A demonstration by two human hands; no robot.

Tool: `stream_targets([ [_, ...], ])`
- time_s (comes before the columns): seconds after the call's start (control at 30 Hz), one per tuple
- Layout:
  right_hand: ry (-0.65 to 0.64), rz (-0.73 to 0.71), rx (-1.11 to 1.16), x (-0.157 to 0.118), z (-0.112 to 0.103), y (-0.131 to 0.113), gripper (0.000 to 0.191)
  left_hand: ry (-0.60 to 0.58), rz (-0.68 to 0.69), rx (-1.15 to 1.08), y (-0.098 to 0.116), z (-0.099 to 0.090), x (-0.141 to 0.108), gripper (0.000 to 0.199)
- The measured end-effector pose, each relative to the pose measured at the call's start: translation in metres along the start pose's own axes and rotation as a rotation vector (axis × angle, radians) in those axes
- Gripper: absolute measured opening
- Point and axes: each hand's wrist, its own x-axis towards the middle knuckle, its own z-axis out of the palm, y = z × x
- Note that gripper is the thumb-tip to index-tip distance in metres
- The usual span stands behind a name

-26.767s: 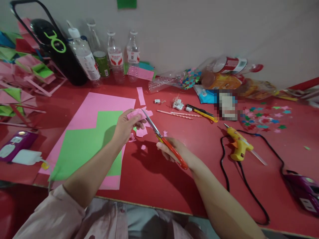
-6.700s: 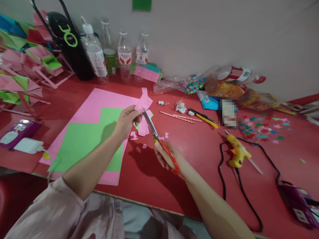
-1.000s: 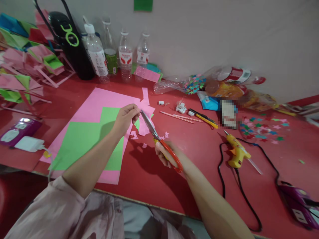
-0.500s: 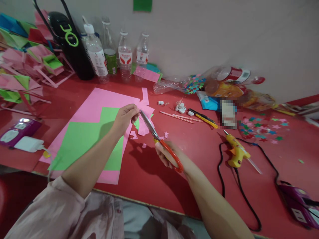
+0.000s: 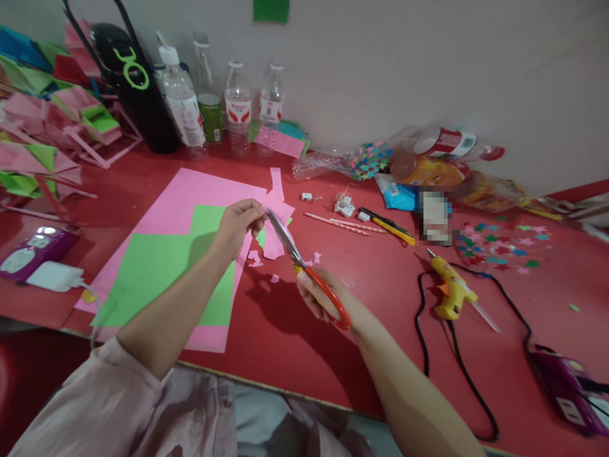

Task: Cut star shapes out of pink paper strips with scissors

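My right hand (image 5: 318, 293) grips a pair of scissors (image 5: 295, 254) with orange-red handles, blades aimed up and left. The blades look closed or nearly so. Their tip reaches the fingertips of my left hand (image 5: 242, 223), which is closed in a pinch. Whatever is between those fingers is too small to make out against the pink paper behind. Under the blades lie pink paper pieces (image 5: 273, 238), with small pink scraps (image 5: 255, 257) and little pink stars (image 5: 315, 258) beside them. A green paper sheet (image 5: 157, 279) rests on a larger pink sheet (image 5: 176, 197) below my left forearm.
A yellow glue gun (image 5: 450, 289) with a black cord lies at right, near star cutouts (image 5: 509, 247) and a yellow utility knife (image 5: 394, 230). Bottles (image 5: 238, 111) and a black flask (image 5: 147, 95) stand along the wall. Folded paper models (image 5: 52, 120) fill the left.
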Motion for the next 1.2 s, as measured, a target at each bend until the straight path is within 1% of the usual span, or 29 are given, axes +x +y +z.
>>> stream_targets([
  [0.17,-0.007,0.012,-0.035,-0.0020,0.0003,-0.0036,0.048,0.018,0.013,0.018,-0.0002,0.0002,0.0010,0.014],
  [0.37,-0.026,0.004,-0.030,0.0016,-0.0010,0.0013,0.050,0.019,0.013,0.037,0.0006,-0.0001,-0.0004,0.013],
  [0.53,-0.081,0.003,-0.045,0.0057,-0.0038,0.0056,0.053,-0.026,0.028,0.063,0.0019,-0.0010,-0.0008,0.016],
  [0.63,-0.080,0.000,-0.048,0.0044,-0.0035,0.0052,0.054,-0.026,0.024,0.069,0.0021,-0.0006,-0.0007,0.016],
  [0.8,-0.035,-0.023,-0.053,0.0000,-0.0005,0.0005,0.050,-0.008,0.010,0.070,0.0026,0.0002,-0.0007,0.015],
  [0.93,-0.044,-0.005,-0.061,0.0000,0.0002,-0.0008,0.049,-0.010,0.011,0.068,0.0022,-0.0005,-0.0007,0.015],
  [1.2,-0.039,-0.030,-0.041,-0.0009,0.0008,0.0005,0.053,-0.018,0.018,0.045,0.0016,-0.0003,-0.0005,0.016],
])
